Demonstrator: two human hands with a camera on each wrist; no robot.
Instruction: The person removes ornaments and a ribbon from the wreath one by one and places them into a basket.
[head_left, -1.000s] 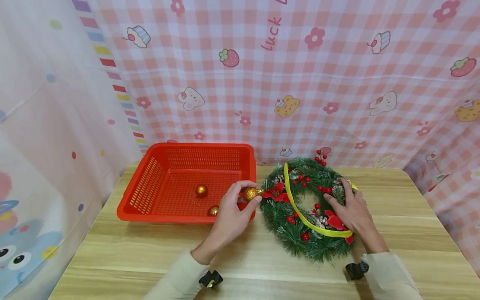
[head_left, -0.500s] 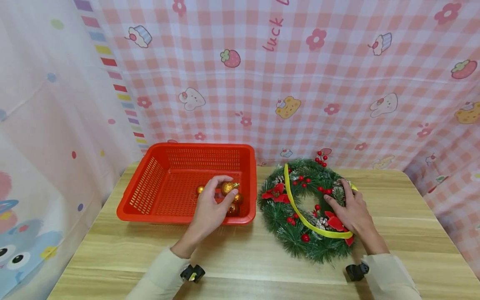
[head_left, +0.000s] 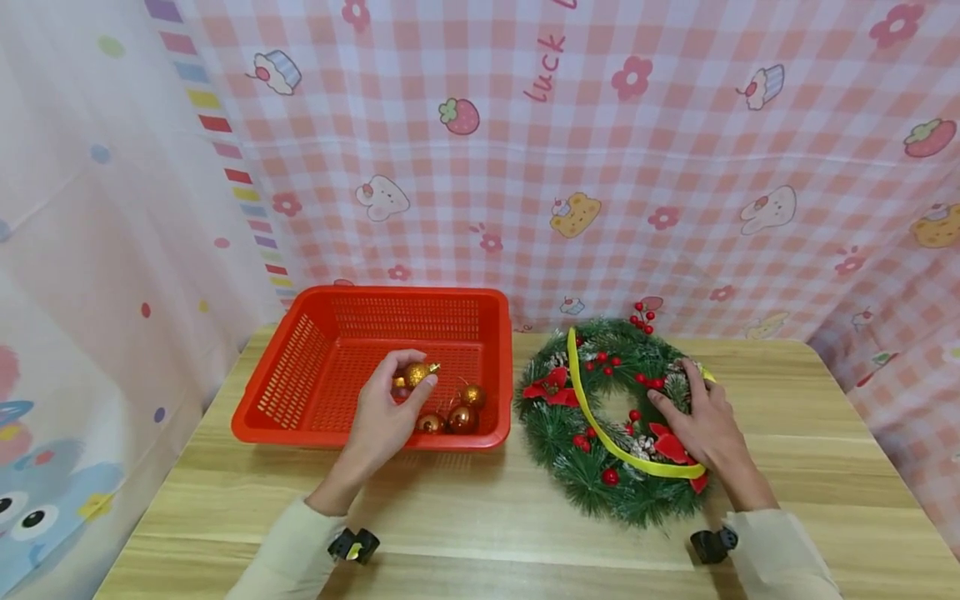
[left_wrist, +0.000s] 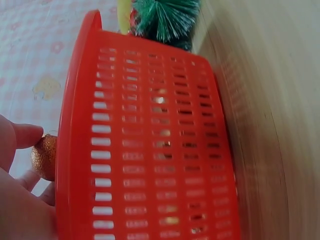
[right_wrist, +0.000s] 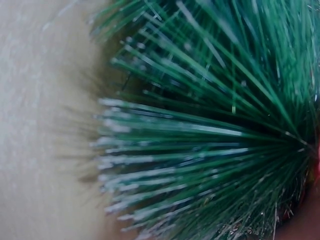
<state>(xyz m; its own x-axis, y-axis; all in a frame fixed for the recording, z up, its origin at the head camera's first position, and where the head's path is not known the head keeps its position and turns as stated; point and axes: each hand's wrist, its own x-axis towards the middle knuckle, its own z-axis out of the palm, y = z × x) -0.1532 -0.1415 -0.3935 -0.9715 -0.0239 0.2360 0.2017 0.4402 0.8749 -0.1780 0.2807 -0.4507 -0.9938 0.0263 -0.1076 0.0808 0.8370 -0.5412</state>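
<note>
My left hand (head_left: 384,417) pinches a glittery gold Christmas ball (head_left: 417,374) between thumb and fingers, above the red basket (head_left: 371,435). In the left wrist view the ball (left_wrist: 45,157) shows behind the basket's rim (left_wrist: 75,100). Several more gold balls (head_left: 463,419) lie inside, toward the front right; one is partly hidden by my fingers. My right hand (head_left: 705,425) grips the right side of a green Christmas wreath (head_left: 622,492) lying on the table. Red flowers (head_left: 553,387), berries and pine cones trim the wreath, and a yellow ribbon (head_left: 600,425) crosses it. Its needles (right_wrist: 200,135) fill the right wrist view.
The wreath lies close to the basket's right side on a wooden table (head_left: 540,542). A pink checked cloth (head_left: 450,183) hangs behind the table's far edge. On the left hangs a white patterned curtain (head_left: 90,275).
My left hand has moved left with the gold ball, from beside the wreath to over the basket. More balls in the basket's front right have come into view. The right hand stays on the wreath.
</note>
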